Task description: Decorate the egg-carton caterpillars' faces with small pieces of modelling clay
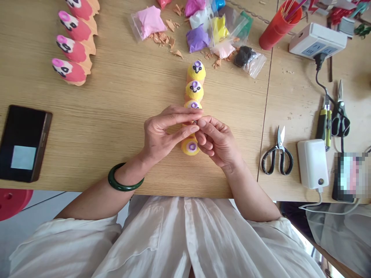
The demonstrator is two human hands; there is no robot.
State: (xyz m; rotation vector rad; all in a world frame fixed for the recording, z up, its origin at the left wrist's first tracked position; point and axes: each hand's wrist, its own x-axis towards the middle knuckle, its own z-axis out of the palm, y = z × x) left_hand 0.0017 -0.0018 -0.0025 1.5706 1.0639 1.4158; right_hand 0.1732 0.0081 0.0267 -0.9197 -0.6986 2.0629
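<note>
A row of yellow-painted egg-carton cups (194, 92) runs away from me under both hands. The cups I can see carry purple clay rings, and the far ones also have black face marks. Above the near part of the row, my left hand (168, 131) has its fingers stretched together and its thumb tip brought towards them. My right hand (217, 139) pinches with thumb and forefinger, its other fingers curled. Where the fingertips meet, a tiny dark piece of clay (195, 122) shows, mostly hidden. The hands cover some middle cups.
Bags of coloured clay (198, 38) and carton scraps (162, 38) lie at the back. A pink egg-carton row (75, 52) stands back left, a phone (24, 143) at left. Scissors (278, 152), a cutter (324, 125), a white power bank (313, 164) and a power strip (317, 40) are at right.
</note>
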